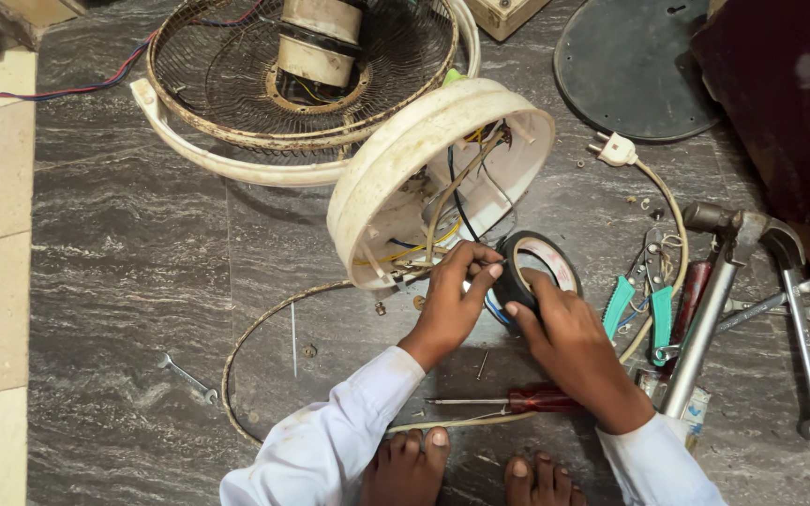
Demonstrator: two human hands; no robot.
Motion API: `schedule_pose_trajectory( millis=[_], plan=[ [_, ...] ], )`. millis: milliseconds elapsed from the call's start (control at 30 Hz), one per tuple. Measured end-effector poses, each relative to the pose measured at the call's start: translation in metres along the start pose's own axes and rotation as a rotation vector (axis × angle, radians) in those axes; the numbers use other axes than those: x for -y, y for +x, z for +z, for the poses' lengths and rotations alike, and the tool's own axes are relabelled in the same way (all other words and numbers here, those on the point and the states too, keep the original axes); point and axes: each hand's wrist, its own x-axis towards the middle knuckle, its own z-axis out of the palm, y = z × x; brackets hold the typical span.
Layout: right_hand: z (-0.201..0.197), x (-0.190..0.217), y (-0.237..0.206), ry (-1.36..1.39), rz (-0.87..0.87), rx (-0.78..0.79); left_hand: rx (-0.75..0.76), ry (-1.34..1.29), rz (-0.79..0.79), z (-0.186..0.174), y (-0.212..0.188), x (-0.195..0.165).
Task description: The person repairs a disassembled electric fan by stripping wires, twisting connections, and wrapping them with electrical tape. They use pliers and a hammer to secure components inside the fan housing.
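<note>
Tape is being handled at the middle of the floor: a black roll of insulating tape [538, 267] is sitting in the right hand [569, 342], fingers curled closed over its near edge, just beside the open underside of the cream fan base [396, 178]. The left hand [452, 300] is pinching closed on thin wires [442, 245] coming out of the base, touching the roll's side with its fingertips. Doing this well, I judge, is calling for the left fingers holding the wires taut and apart from the others while the roll is kept close, so the tape is going on tight and flat. A red-handled screwdriver [517, 401] is lying near the bare feet [466, 473], green-handled pliers [637, 314] and a pipe wrench [714, 300] to the right, a white plug [617, 150] beyond, and the fan's wire guard [227, 66] at the top.
</note>
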Motion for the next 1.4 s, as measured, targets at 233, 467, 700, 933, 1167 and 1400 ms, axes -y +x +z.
schedule_pose_trajectory(
  millis=[233,467,700,933,1167,1400],
  plan=[
    [0.008,0.020,0.018,-0.186,0.080,-0.088,0.016,0.037,0.155,-0.003,-0.006,-0.002],
    [0.015,-0.002,0.032,0.010,-0.049,-0.205,0.020,-0.066,0.100,-0.004,-0.006,-0.001],
    [0.025,-0.030,0.052,0.867,0.178,0.074,0.146,0.100,0.208,-0.018,-0.010,-0.002],
    [0.023,-0.042,0.072,1.158,0.541,0.118,0.155,0.235,0.275,-0.018,-0.008,-0.005],
    [0.026,-0.021,0.058,0.923,0.115,-0.031,0.119,0.282,0.175,-0.014,-0.009,-0.003],
    [0.007,-0.024,0.024,1.107,0.170,-0.039,0.057,0.205,-0.073,-0.007,-0.002,-0.004]
  ],
)
